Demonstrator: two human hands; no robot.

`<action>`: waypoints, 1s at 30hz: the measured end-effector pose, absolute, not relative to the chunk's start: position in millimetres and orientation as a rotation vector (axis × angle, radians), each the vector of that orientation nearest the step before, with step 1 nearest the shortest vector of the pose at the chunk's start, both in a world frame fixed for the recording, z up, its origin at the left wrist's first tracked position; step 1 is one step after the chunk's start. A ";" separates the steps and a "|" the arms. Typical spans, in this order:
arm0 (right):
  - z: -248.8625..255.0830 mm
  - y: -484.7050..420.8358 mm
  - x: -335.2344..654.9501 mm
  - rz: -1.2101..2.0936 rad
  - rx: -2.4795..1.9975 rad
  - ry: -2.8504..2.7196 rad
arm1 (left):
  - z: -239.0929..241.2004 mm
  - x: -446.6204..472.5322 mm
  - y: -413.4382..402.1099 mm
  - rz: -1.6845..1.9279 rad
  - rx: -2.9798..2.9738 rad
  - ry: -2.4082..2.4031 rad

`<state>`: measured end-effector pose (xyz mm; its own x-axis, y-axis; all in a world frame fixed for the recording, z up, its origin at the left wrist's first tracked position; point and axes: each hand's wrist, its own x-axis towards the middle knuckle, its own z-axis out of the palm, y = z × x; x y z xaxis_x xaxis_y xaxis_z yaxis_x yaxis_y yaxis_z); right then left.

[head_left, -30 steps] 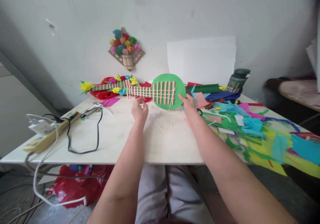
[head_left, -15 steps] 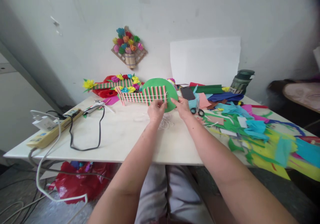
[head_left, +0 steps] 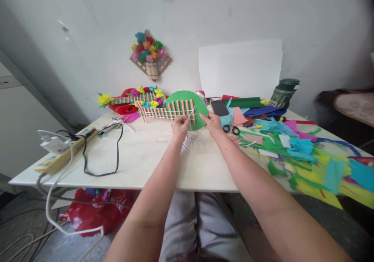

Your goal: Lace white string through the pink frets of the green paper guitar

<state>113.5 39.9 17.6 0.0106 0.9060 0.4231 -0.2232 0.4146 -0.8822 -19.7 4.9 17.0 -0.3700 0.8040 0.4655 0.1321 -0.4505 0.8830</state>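
I hold a paper guitar craft (head_left: 178, 109) upright over the white table (head_left: 140, 156): a green round body with pink sticks across it and a striped neck running left. My left hand (head_left: 180, 125) pinches the lower edge of the green disc, fingers closed near a white string. At the disc's right edge my right hand (head_left: 213, 124) grips it with closed fingers. A loose coil of white string (head_left: 192, 141) lies on the table just under both hands.
Scissors (head_left: 231, 129) and a dark phone (head_left: 219, 107) lie right of my hands. Coloured paper scraps (head_left: 295, 149) cover the table's right side. A glue gun (head_left: 109, 126), black cord and power strip (head_left: 62, 153) sit left. A second flowered craft (head_left: 131, 98) lies behind.
The guitar craft has come left and a little lower, toward me. My left hand rose from the table and took hold of the disc's lower edge; my right hand followed left.
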 end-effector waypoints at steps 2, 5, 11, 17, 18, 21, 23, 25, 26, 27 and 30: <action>18.2 40.1 113.7 1.004 -0.702 -1.246 | 20.4 -20.0 0.8 1.850 1.248 1.152; 18.0 41.0 114.1 0.989 -0.694 -1.243 | 24.7 -22.3 -4.2 1.828 1.058 0.968; 16.8 42.7 113.6 1.013 -0.656 -1.232 | 26.2 -27.8 -4.2 1.763 0.950 0.787; 15.9 43.6 114.3 1.007 -0.664 -1.222 | 27.6 -30.2 -4.7 1.682 1.069 0.882; 15.3 44.1 114.6 0.998 -0.666 -1.219 | 28.2 -30.9 -5.0 1.698 1.070 0.880; 13.5 44.9 114.7 0.988 -0.673 -1.217 | 30.7 -33.0 -5.9 1.751 1.070 0.855; 13.0 45.0 114.1 0.991 -0.683 -1.210 | 32.5 -33.9 -6.7 1.762 1.074 0.839; 12.9 45.1 113.5 0.996 -0.690 -1.202 | 33.7 -34.7 -7.2 1.766 1.075 0.831; 12.9 45.3 113.4 0.998 -0.693 -1.198 | 34.0 -35.1 -7.2 1.769 1.074 0.828; 12.8 45.8 113.4 1.001 -0.698 -1.195 | 34.0 -35.7 -7.1 1.771 1.074 0.826; 12.2 47.9 114.8 0.984 -0.719 -1.190 | 33.4 -37.9 -5.8 1.780 1.067 0.836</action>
<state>114.8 47.9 12.2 0.0694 0.9066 0.4163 -0.2385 0.4203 -0.8755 -37.9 -5.8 33.4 -0.2498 0.9139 0.3200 -0.3373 -0.3920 0.8559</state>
